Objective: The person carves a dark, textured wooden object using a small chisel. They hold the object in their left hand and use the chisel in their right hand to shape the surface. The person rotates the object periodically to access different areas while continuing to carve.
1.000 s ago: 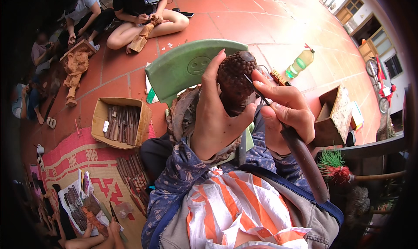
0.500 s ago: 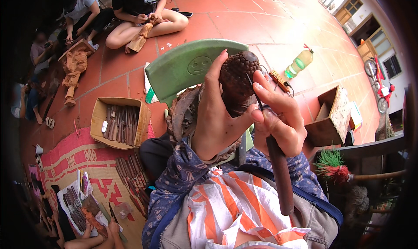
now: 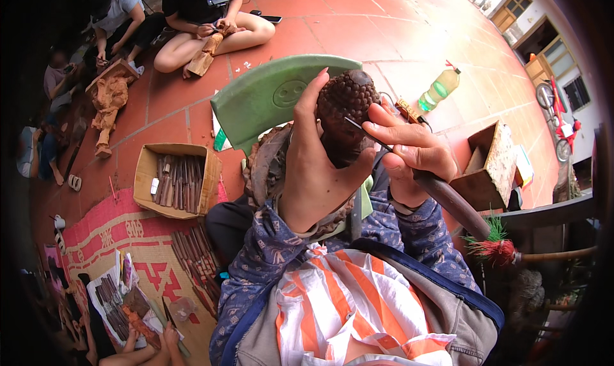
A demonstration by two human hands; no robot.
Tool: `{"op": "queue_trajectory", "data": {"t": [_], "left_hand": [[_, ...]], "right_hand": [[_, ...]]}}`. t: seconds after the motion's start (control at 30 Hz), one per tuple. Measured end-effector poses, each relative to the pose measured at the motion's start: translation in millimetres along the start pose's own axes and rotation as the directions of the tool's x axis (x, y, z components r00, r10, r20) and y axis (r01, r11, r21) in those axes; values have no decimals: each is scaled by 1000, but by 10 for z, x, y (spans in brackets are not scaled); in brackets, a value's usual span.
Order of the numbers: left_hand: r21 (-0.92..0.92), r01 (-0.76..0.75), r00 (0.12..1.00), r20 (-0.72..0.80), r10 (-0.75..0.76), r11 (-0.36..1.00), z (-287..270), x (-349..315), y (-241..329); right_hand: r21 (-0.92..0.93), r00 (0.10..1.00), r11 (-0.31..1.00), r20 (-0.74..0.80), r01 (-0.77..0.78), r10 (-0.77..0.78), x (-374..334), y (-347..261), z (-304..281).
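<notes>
A dark brown carved wooden statue [image 3: 348, 97], its head covered with small round curls, stands upright in front of me. My left hand [image 3: 316, 180] wraps round its side, fingers up along the head and thumb across the front. In my right hand [image 3: 422, 151] is a carving chisel [image 3: 455, 204], gripped near where its thin metal blade meets the long dark handle. The blade tip lies at the lower edge of the curls; whether it touches I cannot tell. The handle points down to the right. A green plastic chair [image 3: 256, 97] stands behind the statue, whose lower part my left hand partly hides.
To the left stands a cardboard box [image 3: 144, 203] of chisels, with more chisels [image 3: 192, 263] on a red-patterned mat [image 3: 96, 228]. A bottle [image 3: 440, 91] and an open box [image 3: 499, 167] are at right, beside a green-bristled brush [image 3: 495, 244]. Other people sit carving at far left.
The chisel has swung from nearly upright to slanting, its handle end moving up and right. My right hand has turned with it. The statue has shifted slightly left.
</notes>
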State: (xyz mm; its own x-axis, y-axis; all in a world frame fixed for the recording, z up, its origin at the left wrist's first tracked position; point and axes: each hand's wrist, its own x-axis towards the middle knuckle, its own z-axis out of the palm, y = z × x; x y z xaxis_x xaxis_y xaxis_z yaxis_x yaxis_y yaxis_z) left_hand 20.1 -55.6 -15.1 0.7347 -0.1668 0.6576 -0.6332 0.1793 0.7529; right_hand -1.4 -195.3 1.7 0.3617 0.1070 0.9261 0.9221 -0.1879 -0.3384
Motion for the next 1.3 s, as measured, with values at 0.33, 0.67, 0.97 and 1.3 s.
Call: {"op": "queue_trajectory", "data": {"t": [0.33,0.67,0.97,1.3], "left_hand": [[-58,31,999,12,-30,998,8,-34,-106],[-33,35,999,14,-34,999,-12,-21,-51],[-26,33,999,1,-33,999,-1,-28,-55],[-67,20,1000,3,-20,998,-20,-22,-52]], "right_hand": [[-193,998,980,-36,43,-51,-35,-99,127],[-319,991,939,22,133,-132,-41,-56,135],[-259,983,956,-83,138,-165,-85,58,210],[-142,994,985,-24,98,-103,-77,6,142]]}}
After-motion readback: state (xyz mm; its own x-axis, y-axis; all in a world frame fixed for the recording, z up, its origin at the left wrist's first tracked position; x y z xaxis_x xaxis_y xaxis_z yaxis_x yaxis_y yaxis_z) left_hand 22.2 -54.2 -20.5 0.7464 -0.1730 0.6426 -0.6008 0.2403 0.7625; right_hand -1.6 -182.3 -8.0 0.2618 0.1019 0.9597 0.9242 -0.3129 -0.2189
